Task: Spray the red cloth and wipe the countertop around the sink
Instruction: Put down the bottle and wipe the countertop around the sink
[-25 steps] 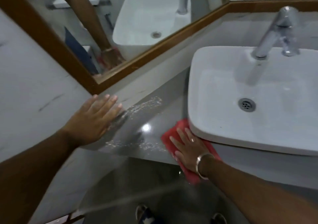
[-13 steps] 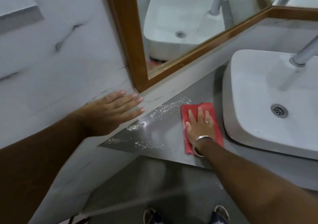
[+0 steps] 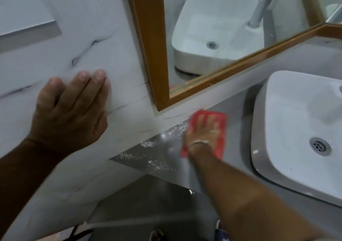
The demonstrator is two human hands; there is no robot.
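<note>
The red cloth [image 3: 219, 135] lies flat on the grey countertop [image 3: 162, 155], left of the white sink [image 3: 299, 129] and close to the back wall. My right hand [image 3: 202, 131] presses flat on the cloth with fingers spread; it is blurred by motion. A bangle circles that wrist. White droplets of spray speckle the countertop left of the cloth. My left hand [image 3: 72, 109] rests flat against the marble side wall, fingers together, holding nothing. No spray bottle is in view.
A wood-framed mirror [image 3: 222, 27] hangs above the counter and reflects the sink and tap. The marble wall [image 3: 92, 46] closes off the counter's left end. Below the counter edge is dark floor [image 3: 140, 203] with my feet.
My right hand has slid the red cloth away from the counter's front edge toward the back wall. My left hand has shifted higher up the side wall. The view has swung left.
</note>
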